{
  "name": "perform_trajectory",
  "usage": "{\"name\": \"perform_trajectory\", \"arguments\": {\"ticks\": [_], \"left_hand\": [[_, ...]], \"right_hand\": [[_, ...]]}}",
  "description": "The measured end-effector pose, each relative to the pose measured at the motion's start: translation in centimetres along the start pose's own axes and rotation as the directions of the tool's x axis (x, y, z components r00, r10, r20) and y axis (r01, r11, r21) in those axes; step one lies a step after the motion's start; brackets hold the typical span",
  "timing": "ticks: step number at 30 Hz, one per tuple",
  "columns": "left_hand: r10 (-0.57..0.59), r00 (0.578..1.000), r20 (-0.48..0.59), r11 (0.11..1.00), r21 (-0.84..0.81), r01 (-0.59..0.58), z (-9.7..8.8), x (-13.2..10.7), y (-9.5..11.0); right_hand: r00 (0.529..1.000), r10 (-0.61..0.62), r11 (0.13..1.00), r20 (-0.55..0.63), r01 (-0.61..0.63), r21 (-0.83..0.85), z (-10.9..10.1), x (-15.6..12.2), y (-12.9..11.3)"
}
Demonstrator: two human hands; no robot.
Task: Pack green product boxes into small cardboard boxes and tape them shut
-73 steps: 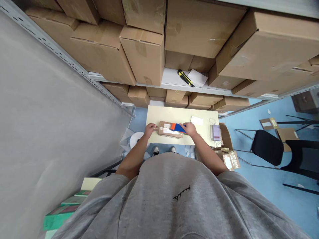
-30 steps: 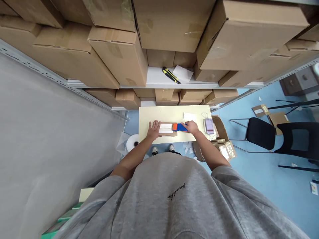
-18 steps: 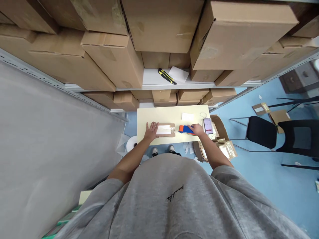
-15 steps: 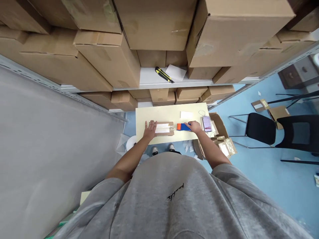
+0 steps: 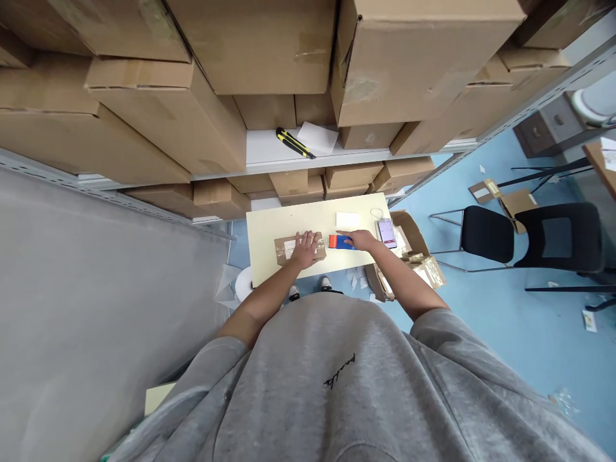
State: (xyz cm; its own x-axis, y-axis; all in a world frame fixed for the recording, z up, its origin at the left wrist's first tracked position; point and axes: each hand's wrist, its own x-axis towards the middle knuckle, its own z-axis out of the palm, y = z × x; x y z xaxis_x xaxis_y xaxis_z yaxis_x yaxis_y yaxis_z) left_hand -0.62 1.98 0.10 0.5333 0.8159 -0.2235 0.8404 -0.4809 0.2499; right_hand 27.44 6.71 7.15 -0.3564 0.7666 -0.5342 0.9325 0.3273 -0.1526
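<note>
A small brown cardboard parcel [image 5: 289, 249] with a white label lies on the pale yellow table [image 5: 269, 224]. My left hand [image 5: 307, 247] rests flat on top of the parcel, fingers spread. To its right lies an orange and blue tape dispenser [image 5: 337, 242] on the table. My right hand [image 5: 362, 240] is closed on the dispenser's blue end.
A phone [image 5: 387, 232] and a white paper [image 5: 348, 220] lie at the table's right. An open carton [image 5: 409, 256] stands on the blue floor beside it. Shelves of big cardboard boxes [image 5: 168, 122] rise behind, with a yellow utility knife [image 5: 293, 142]. A black chair [image 5: 486, 234] is right.
My right hand drew the tape dispenser off the parcel and set it on the table to the right. My left hand slid from the parcel's left end onto its top.
</note>
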Motion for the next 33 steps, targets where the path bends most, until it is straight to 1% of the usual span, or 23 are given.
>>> {"name": "perform_trajectory", "arguments": {"ticks": [2,5,7,9,14,18,21,23,26,27,29,31,33], "left_hand": [[0.022,1.0,-0.013,1.0,0.004,-0.022,-0.1,-0.1,-0.4],[0.034,0.999,-0.021,0.999,-0.009,-0.035,-0.1,-0.4,-0.6],[0.039,0.999,-0.017,0.999,-0.022,-0.039,-0.1,-0.5,-0.5],[0.042,0.999,-0.009,0.999,-0.029,-0.042,-0.1,-0.6,-0.4],[0.059,0.998,-0.009,0.998,-0.016,-0.059,0.0,-0.6,-0.5],[0.063,0.998,-0.013,0.998,-0.01,-0.063,0.0,-0.6,-0.5],[0.054,0.999,0.001,0.999,-0.001,-0.054,-0.1,-0.5,-0.3],[0.051,0.999,0.002,0.999,-0.006,-0.051,-0.1,-0.5,-0.2],[0.044,0.999,-0.009,0.998,-0.033,-0.045,0.0,-0.7,-0.3],[0.038,0.999,-0.013,0.998,-0.042,-0.038,0.0,-0.8,-0.4],[0.031,0.999,-0.017,0.998,-0.057,-0.032,0.1,-0.9,-0.7],[0.035,0.999,-0.026,0.997,-0.067,-0.037,0.1,-0.9,-0.9],[0.044,0.998,-0.033,0.994,-0.094,-0.047,0.0,-0.8,-1.1]], "right_hand": [[1.0,-0.003,1.0,0.016,0.003,0.003,-0.3,-0.2,-0.4],[1.0,-0.004,1.0,-0.028,0.004,-0.01,-0.8,-0.8,-1.0],[0.999,-0.032,0.999,-0.035,0.031,-0.035,-1.1,-1.1,-1.1],[0.998,-0.066,0.995,-0.017,0.065,-0.07,-1.3,-1.0,-1.3],[0.994,-0.112,0.981,0.02,0.113,-0.16,-1.4,1.2,-2.9],[0.992,-0.106,0.973,0.062,0.117,-0.198,-1.7,3.0,-4.1],[0.995,-0.084,0.986,0.06,0.092,-0.137,-2.2,3.7,-4.5],[0.996,-0.075,0.992,0.051,0.08,-0.098,-2.4,3.6,-4.6],[1.0,-0.013,0.998,0.017,0.014,-0.059,-2.5,2.4,-4.0],[1.0,0.02,0.999,-0.013,-0.021,-0.024,-2.4,1.7,-3.6],[0.998,0.055,0.998,-0.031,-0.055,0.004,-2.4,0.4,-2.7],[0.99,0.105,0.989,-0.098,-0.094,0.117,-2.6,-0.6,-1.9],[0.98,0.132,0.969,-0.151,-0.096,0.229,-3.2,-0.9,-1.3]]}}
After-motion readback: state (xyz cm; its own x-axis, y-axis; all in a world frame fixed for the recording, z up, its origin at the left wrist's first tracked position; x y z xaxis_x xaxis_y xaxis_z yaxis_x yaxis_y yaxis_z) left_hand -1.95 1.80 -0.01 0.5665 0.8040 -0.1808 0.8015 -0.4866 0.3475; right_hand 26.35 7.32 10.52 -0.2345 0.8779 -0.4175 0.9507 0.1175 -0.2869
